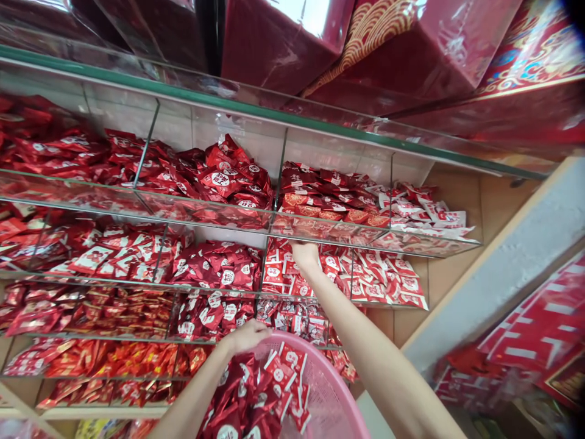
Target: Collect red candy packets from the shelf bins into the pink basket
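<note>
My left hand point(249, 335) is closed around the rim of a pink plastic basket point(336, 378). Inside the basket lie dark red shiny packets point(233, 390) on the left and smaller red-and-white packets point(292, 372) on the right. My right hand point(305, 253) reaches in under a glass shelf, over a compartment of red-and-white packets point(336, 262). Its fingers are hidden by the shelf edge and the packets, so whether they hold anything does not show.
Glass dividers point(147, 143) split the tiered shelves into compartments of red packets point(228, 180). Above runs a green-edged glass shelf point(256, 113) bearing large dark red boxes point(283, 42). A pale wall post point(507, 244) slants down on the right, beside red-and-white packages point(539, 311).
</note>
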### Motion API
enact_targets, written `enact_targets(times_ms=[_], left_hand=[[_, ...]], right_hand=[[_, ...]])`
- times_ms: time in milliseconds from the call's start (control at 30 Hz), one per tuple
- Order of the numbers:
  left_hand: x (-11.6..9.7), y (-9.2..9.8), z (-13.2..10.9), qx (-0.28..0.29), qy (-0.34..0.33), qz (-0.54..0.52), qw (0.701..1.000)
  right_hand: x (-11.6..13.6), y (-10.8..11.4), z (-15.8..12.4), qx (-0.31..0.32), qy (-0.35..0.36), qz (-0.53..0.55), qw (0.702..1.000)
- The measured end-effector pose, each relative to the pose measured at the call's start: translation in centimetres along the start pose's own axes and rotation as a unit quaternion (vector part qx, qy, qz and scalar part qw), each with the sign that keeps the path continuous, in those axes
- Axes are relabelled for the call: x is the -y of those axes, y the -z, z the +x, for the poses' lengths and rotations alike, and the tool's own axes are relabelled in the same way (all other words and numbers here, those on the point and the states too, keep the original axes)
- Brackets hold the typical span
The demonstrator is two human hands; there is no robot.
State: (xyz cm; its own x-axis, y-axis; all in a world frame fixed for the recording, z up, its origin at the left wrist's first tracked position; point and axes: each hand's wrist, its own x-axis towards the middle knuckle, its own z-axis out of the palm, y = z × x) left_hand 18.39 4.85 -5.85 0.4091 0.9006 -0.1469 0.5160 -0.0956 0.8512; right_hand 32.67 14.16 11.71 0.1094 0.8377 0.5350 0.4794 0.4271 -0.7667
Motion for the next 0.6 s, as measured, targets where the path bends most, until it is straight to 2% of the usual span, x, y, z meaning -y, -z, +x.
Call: enact_targets(times_ms=[167, 300, 400, 467, 600], left_hand=[[-0.3, 0.1, -0.1, -0.001, -0.009, 0.014, 1.0], [-0.6, 0.1, -0.1, -0.003, -0.003, 0.02, 1.0], [-0.9, 0.2, -0.2, -0.005, 0.005, 0.021, 1.0], [-1.1, 0.3, -0.3, -0.005, 0.019, 0.016, 1.0], [-1.1, 0.3, -0.4, 0.005, 0.01, 0.029, 1.0]], right_hand=[[-0.1, 1.6, -2.0, 0.006, 0.002, 0.04, 0.999], [0.5, 4.0, -4.8, 0.042, -0.003, 0.106, 0.993], [0.9, 6.7, -8.2, 0.078, -0.033, 0.192, 0.978], [0.9, 8.5, -10.9, 0.08, -0.052, 0.219, 0.971], [-0.6, 10.9, -16.0, 0.083, -0.11, 0.238, 0.961]])
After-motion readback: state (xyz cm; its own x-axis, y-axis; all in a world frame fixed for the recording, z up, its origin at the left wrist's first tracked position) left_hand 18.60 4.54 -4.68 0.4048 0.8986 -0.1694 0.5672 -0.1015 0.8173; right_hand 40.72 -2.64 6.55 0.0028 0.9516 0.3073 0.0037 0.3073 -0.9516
